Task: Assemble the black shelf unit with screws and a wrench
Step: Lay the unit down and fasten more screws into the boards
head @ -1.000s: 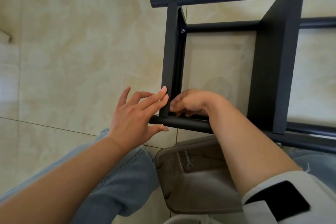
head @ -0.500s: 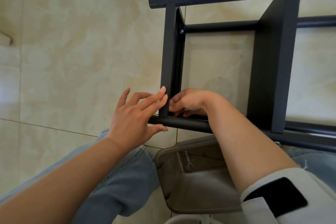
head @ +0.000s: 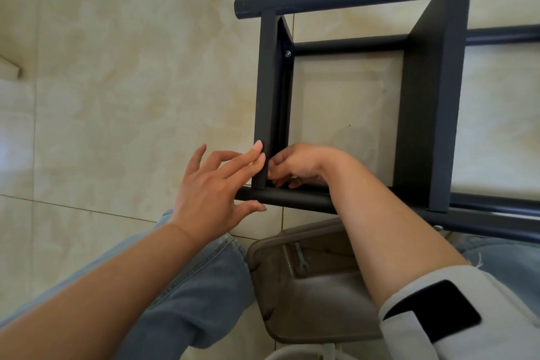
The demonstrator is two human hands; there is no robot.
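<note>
Black shelf unit [head: 423, 114] lies on its side on glossy beige tile floor [head: 117, 67]. Matte metal: round tube rails, flat rectangular shelf panels set crosswise. Silver screw [head: 287, 53] visible inside the left panel's upper corner; two more screw heads on the top rail.

Left hand [head: 214, 190]: fingers straight and slightly spread, index + middle tips flat against outer face of the left panel near its lower end, thumb just under the bottom rail. Holds nothing.

Right hand [head: 295, 165]: reaches inside the frame at the same lower corner, fingers curled tight toward the panel/rail joint; probably pinching a small part, but contents hidden, can't tell.

Small metal wrench [head: 301, 257] lies in brown plastic tray [head: 306, 301] below the frame, between blue-denim knees, well apart from both hands.
</note>
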